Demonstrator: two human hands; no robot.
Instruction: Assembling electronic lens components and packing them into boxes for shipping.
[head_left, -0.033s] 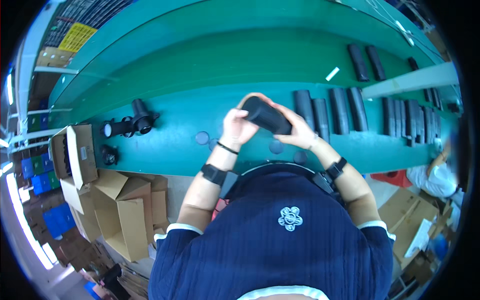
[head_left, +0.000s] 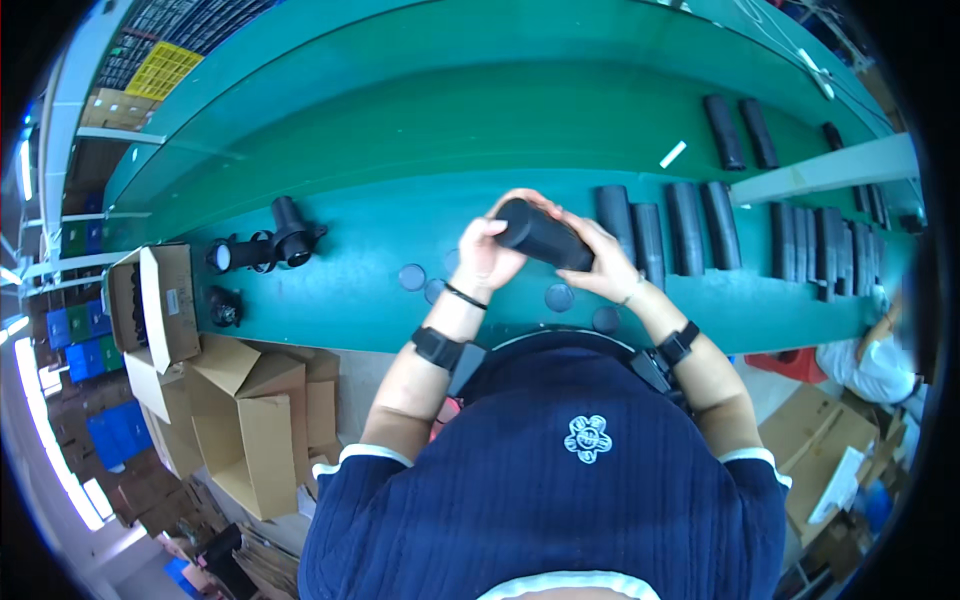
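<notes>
An open cardboard box (head_left: 170, 310) stands at the left end of the green tabletop (head_left: 370, 220). Just right of it, on the tabletop, a small black part (head_left: 225, 306) lies on the near side, with a jointed black tube assembly (head_left: 270, 245) farther back. Dark round discs (head_left: 412, 277) lie left of the person's left hand (head_left: 485, 258), which is clamped on the left end of a black cylinder (head_left: 545, 237), the thumb at its end face. The cylinder is held tilted above the middle of the tabletop, its right end lower and nearer. The right hand (head_left: 608, 272) grips that right end. Two more discs (head_left: 559, 297) lie nearer the person. Right of the hands, dark tubes (head_left: 685, 230) lie in a row, with a white strip (head_left: 673, 154) farther back.
</notes>
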